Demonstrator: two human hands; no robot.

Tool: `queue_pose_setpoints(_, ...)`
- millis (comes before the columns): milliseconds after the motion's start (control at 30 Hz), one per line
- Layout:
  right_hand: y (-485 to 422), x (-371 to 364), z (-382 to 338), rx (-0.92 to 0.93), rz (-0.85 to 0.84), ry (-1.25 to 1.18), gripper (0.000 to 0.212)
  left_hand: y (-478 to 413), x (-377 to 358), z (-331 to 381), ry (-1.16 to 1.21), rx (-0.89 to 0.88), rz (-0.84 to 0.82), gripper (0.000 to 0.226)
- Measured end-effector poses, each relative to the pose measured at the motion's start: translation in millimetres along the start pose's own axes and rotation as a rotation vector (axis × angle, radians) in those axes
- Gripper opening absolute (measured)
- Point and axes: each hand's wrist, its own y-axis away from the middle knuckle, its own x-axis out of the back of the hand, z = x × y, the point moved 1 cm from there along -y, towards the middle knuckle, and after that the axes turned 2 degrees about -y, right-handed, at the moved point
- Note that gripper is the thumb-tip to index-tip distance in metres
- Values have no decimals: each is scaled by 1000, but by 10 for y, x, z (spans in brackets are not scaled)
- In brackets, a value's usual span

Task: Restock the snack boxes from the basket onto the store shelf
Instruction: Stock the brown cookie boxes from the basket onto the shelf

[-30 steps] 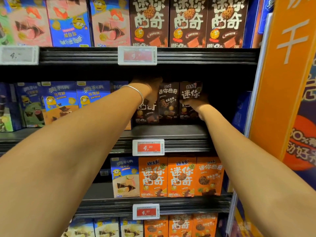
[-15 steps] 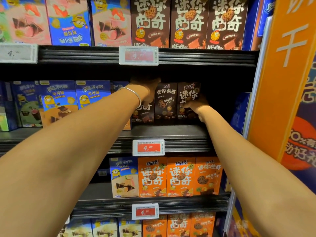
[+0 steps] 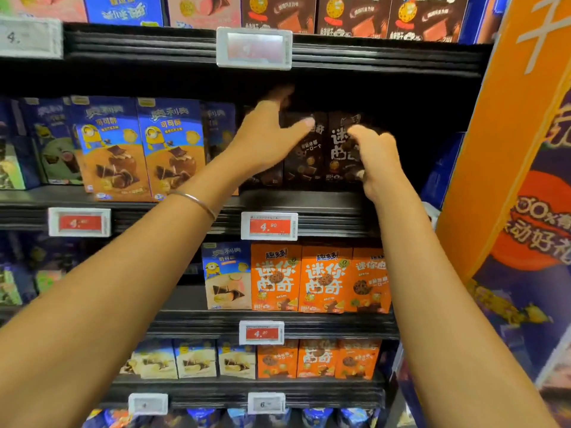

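Since half a second ago both our hands have drawn out of the shelf (image 3: 327, 205) toward us, and the leftmost of the dark brown snack boxes (image 3: 304, 156) is now nearly hidden behind our left hand (image 3: 268, 140). That hand's grip is released: the thumb is splayed across the middle box's front and the fingers stretch up over the box tops, blurred. Our right hand (image 3: 377, 162) grasps the outer brown box (image 3: 341, 149), thumb on its front, fingers curled at its right edge. The boxes stand upright side by side, set back on the shelf above the 4.90 price tag (image 3: 268, 226). A thin bracelet (image 3: 197, 201) rings our left wrist
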Motion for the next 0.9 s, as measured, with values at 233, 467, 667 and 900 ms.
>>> queue_pose_setpoints(233,1023,91,-20,11,-210,-37,59,1337,422,-185,606,200,136,44)
queue_pose_setpoints(467,2513,37,1041,-81,-211,-108,29,3239,723,-1356,745,581,107,63)
queue_pose_setpoints(667,4100,-247,2756,-654,-219,244,18,5308,721,-2846,681,1189,-37,66)
queue_pose_setpoints(900,5471,-625,4204,-1095,-159,345,23,7031,668,-3733,572,1662,-180,70)
